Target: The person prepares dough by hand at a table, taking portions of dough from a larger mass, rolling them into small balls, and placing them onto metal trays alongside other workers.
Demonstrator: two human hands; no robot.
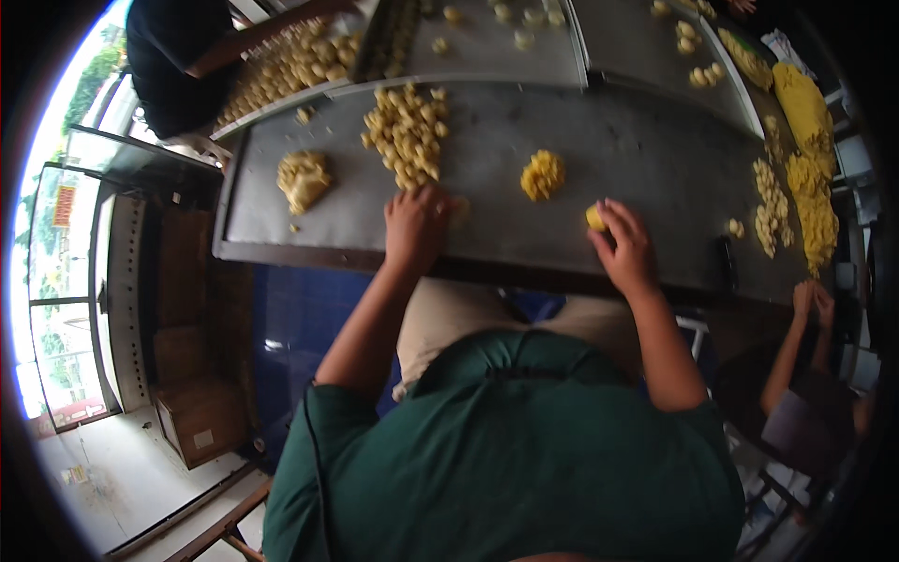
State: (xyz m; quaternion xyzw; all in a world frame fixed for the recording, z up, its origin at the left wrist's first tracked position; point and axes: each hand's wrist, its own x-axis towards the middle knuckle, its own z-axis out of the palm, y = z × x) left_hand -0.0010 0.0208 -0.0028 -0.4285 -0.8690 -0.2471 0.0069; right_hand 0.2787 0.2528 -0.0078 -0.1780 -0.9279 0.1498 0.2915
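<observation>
My right hand [626,242] pinches a small yellow ball [595,218] between thumb and fingers, just above the table's near edge. To its upper left sits a crumbly yellow mound [542,175], apart from the hand. My left hand [417,227] is at the near end of a heap of pale dough balls [407,131]. Its fingers curl down out of sight against the heap, and whether they grip a ball is hidden. A pale, blurred patch lies close beside that hand. Farther left rests a larger lump of pale dough [303,180].
The dark metal table [487,229] spans ahead of me. Trays of dough balls [309,64] stand beyond it, where another person [178,70] reaches in. At right, a co-worker's hands [813,298] are near dough pieces [771,208] and a long yellow mass [813,211].
</observation>
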